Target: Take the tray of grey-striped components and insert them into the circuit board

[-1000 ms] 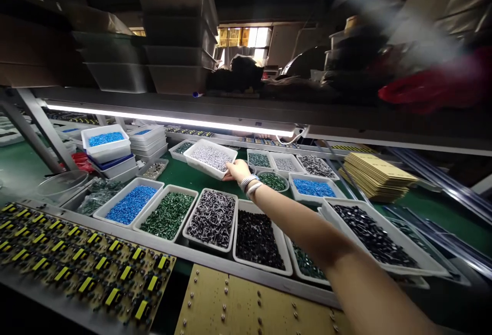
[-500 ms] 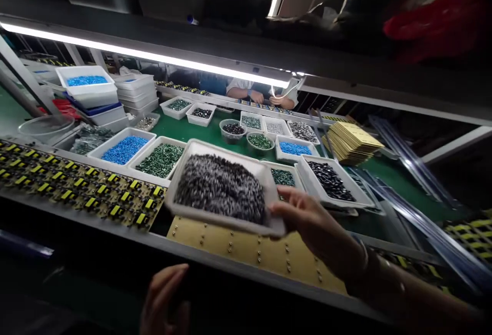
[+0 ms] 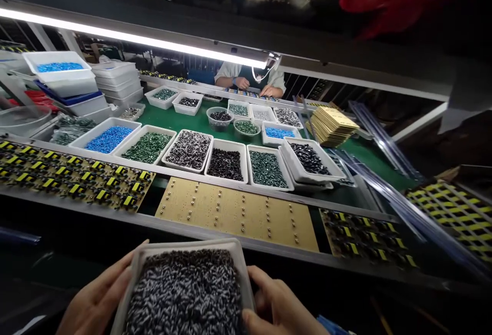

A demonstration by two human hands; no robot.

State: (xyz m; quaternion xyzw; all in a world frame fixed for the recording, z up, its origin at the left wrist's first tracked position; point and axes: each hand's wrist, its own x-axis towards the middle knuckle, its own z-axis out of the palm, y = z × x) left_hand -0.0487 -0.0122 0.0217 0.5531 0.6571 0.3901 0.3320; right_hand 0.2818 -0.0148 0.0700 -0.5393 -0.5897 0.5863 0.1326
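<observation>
A white tray of grey components [image 3: 184, 253] sits low at the bottom edge, close to me and in front of the bench. My left hand [image 3: 94, 301] grips its left side. On its right side my right hand [image 3: 279, 307] holds the rim with the thumb over the edge. Just beyond, a tan circuit board [image 3: 234, 212] lies on the conveyor rail, with a row of white trays holding blue [image 3: 108, 139], green [image 3: 148, 146], black-and-white [image 3: 189, 149] and black [image 3: 226, 163] parts behind it.
Boards with yellow parts [image 3: 73, 181] lie left and right on the rail. More small trays, a stack of tan boards [image 3: 331, 123] and stacked white bins [image 3: 115, 81] sit farther back on the green bench. Another person's hands [image 3: 251, 86] work across the bench under the light strip.
My right hand lifted the tray of grey components from the back of the bench and brought it down toward me. My left hand has come up and taken its left side.
</observation>
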